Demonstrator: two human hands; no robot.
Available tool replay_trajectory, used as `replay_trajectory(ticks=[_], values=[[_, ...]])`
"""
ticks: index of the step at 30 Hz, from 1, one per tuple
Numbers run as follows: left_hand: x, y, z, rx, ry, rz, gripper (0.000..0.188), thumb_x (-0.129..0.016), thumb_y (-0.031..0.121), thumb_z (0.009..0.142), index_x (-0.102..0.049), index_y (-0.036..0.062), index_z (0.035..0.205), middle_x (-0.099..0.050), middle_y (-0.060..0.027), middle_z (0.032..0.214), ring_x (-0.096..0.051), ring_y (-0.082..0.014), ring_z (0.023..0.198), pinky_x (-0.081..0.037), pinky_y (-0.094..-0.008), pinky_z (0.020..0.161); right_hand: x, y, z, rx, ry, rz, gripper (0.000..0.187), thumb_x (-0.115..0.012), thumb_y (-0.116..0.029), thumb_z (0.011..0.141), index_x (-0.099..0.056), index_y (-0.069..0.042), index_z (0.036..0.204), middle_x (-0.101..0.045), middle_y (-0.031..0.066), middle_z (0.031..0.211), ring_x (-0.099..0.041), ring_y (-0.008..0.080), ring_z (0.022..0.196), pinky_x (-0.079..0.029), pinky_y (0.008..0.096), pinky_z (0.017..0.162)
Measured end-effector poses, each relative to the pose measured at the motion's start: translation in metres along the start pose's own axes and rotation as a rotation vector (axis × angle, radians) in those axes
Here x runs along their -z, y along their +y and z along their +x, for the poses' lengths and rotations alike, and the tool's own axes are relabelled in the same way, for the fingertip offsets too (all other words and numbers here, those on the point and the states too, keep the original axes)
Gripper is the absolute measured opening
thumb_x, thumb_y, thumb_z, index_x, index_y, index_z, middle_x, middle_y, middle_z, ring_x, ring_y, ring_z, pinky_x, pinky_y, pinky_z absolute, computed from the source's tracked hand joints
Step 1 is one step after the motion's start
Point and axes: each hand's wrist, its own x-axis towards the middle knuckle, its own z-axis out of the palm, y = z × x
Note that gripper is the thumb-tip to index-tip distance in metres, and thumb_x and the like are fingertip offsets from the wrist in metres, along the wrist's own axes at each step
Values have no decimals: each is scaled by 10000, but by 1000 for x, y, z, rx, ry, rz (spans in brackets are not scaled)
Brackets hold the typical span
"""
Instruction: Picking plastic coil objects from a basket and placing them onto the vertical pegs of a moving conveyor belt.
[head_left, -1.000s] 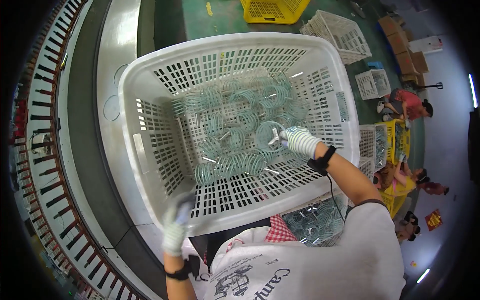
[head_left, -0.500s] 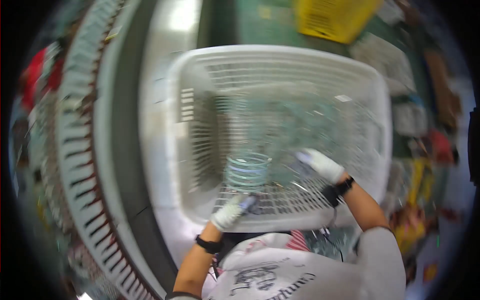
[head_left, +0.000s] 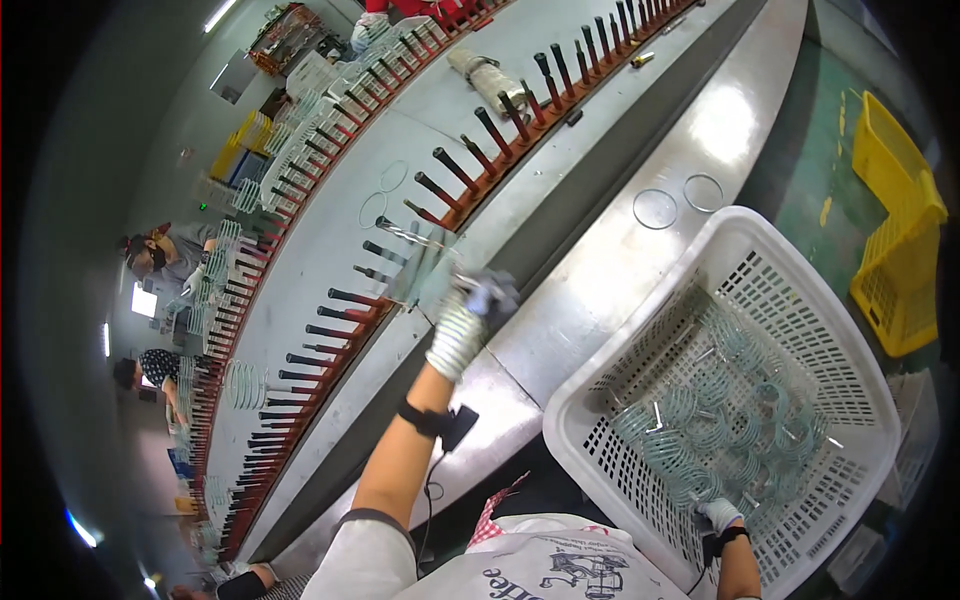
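Note:
My left hand [head_left: 468, 322], in a white knit glove with grey-purple fingertips, is at the near edge of the long curved metal bench [head_left: 440, 135]. Its fingers are blurred and look bent, beside some blurred grey-green strips [head_left: 425, 268] and a shiny twisted metal rod [head_left: 405, 234]. Whether it holds anything is unclear. Low in the white perforated basket [head_left: 565, 415], my right hand [head_left: 720, 515], gloved likewise, touches the heap of pale green wire coils [head_left: 715, 415]. Its fingertips are partly hidden among the coils.
Rows of black-tipped red pegs [head_left: 490, 130] line the bench. Two thin rings [head_left: 655, 209] lie on the metal ledge by the basket. A yellow crate [head_left: 895, 290] stands on the green floor at right. Co-workers [head_left: 165, 255] are at the bench's far side.
My view has swung left, bringing the bench into sight. My left hand has left the basket for the bench edge; the coil beside it earlier is no longer there. My right hand remains in the basket.

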Motion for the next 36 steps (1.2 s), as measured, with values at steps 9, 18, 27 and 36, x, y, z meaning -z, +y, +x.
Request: replay_trajectory(ticks=[9,18,27,36], values=[[44,41,119,-431,446,466,208,-510,173,886,-551,34,1036,-591,-86,966,-566,-141,786,-492,-321,719,20,67,-48,199,296,-224,309,-502,-273,839,-624,0,920,-637,131,806,-597,252,750,-442,342,686],[135,8,184,-76,600,777,344,-502,353,802,-586,51,946,-599,-60,922,-534,-211,813,-430,-377,700,-11,56,-63,211,157,759,307,-519,-330,834,-611,-51,922,-627,98,800,-610,236,701,-507,348,664],[209,-40,161,-206,609,484,489,-479,365,875,-491,-37,1153,-571,-129,1066,-535,-219,925,-402,-318,840,11,72,-49,350,-137,1373,262,-565,-240,851,-570,-14,984,-543,18,679,-543,159,618,-505,335,645],[-182,-169,-79,553,-1039,488,381,-528,181,862,-466,-8,1188,-557,-68,1040,-517,-132,924,-429,-263,826,29,82,-62,461,-102,1390,318,-598,-237,832,-572,20,1017,-568,28,689,-561,148,638,-496,305,648]])
